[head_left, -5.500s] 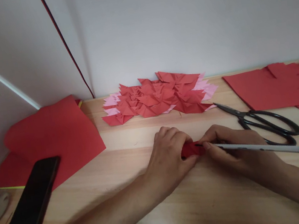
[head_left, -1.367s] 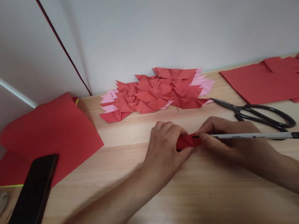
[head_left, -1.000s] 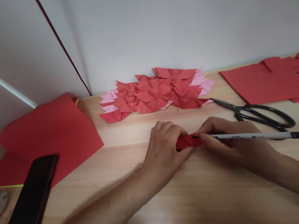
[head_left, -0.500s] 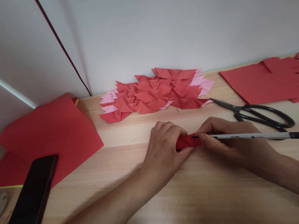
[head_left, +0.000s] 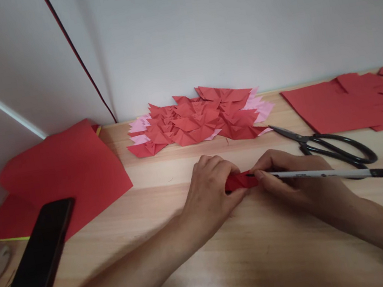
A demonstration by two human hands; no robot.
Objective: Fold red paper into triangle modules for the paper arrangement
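At the middle of the wooden table, my left hand is curled round a small folded red paper piece and pinches it. My right hand grips a grey pen with a black cap; the pen's tip rests against the red piece. Both hands touch the paper, and most of it is hidden by my fingers.
A heap of folded red and pink paper pieces lies by the wall. Black scissors lie to the right, before cut red sheets. A large red sheet and a black phone lie left. A red cord runs down the wall.
Over the last second nothing has visibly changed; both hands stay on the red piece. Compared with 5.5 s ago, the view has shifted slightly.
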